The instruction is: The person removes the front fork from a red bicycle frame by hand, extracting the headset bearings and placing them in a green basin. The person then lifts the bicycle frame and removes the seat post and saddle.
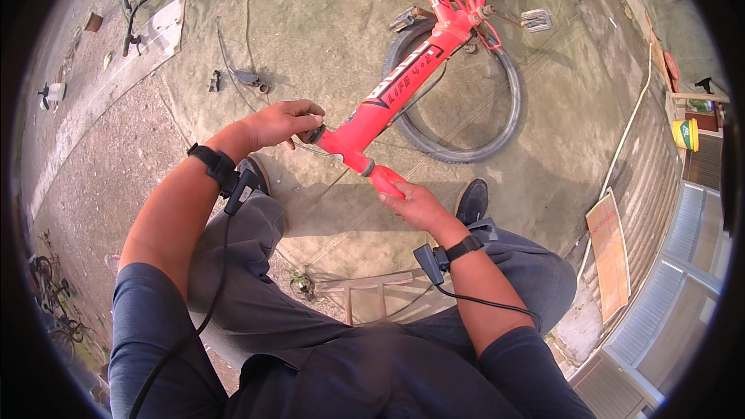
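Head view: person is sitting on a low wooden stool (365, 295), knees apart, feet on the concrete floor (326, 23). Open floor is lying ahead and to the left; the right side is being hemmed in by a corrugated wall (660, 186) and a leaning orange board (609, 252). A red bike frame (411, 70) is running diagonally from top centre down to between the hands, lying over a loose black tyre (458, 151). Left hand (283, 122) is closing fingers on a small dark part at the frame's lower end, left side. Right hand (411, 203) is gripping the red tube end from below, thumb on top. Small parts and a cable (237, 77) are lying well apart, upper left.
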Available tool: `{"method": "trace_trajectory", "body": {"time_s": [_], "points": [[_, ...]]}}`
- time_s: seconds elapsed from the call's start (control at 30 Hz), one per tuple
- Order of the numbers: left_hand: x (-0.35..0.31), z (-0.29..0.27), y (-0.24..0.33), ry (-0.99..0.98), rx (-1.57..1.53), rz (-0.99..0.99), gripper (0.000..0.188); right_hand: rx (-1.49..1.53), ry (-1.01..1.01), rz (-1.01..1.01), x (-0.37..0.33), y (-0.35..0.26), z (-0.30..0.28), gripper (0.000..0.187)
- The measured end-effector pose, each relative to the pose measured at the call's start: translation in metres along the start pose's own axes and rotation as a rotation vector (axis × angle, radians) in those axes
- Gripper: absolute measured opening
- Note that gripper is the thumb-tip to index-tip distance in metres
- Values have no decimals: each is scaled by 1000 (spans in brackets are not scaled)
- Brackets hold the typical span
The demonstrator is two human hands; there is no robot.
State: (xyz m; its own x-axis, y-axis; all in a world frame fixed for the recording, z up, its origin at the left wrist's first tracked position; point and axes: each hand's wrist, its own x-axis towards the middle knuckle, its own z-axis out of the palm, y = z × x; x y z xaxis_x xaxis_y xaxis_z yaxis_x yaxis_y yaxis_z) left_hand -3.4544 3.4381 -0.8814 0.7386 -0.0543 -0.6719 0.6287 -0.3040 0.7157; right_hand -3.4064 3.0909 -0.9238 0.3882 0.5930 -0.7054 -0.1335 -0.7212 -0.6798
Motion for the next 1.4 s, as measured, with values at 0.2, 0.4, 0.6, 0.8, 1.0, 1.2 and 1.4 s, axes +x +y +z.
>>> {"method": "trace_trajectory", "body": {"time_s": [0.2, 0.4, 0.6, 0.8, 1.0, 1.2, 1.4], "points": [[-4, 1, 6, -51, 22, 25, 42, 24, -9, 4, 1, 2, 0, 43], [5, -1, 13, -59, 54, -292, 48, 11, -21, 16, 0, 1, -1, 43], [0, 2, 1, 2, 31, 64, 49, 14, -3, -7, -1, 0, 0, 43], [1, -1, 4, -67, -1, -26, 50, -17, 0, -29, 1, 1, 0, 44], [3, -3, 10, -87, 33, -162, 55, 7, -8, 15, 0, 0, 0, 43], [-4, 0, 2, -61, 50, 79, 55, 12, 11, -26, 1, 3, 2, 43], [2, 2, 12, -34, 44, -154, 43, 19, -8, -6, -3, -3, -2, 42]]}}
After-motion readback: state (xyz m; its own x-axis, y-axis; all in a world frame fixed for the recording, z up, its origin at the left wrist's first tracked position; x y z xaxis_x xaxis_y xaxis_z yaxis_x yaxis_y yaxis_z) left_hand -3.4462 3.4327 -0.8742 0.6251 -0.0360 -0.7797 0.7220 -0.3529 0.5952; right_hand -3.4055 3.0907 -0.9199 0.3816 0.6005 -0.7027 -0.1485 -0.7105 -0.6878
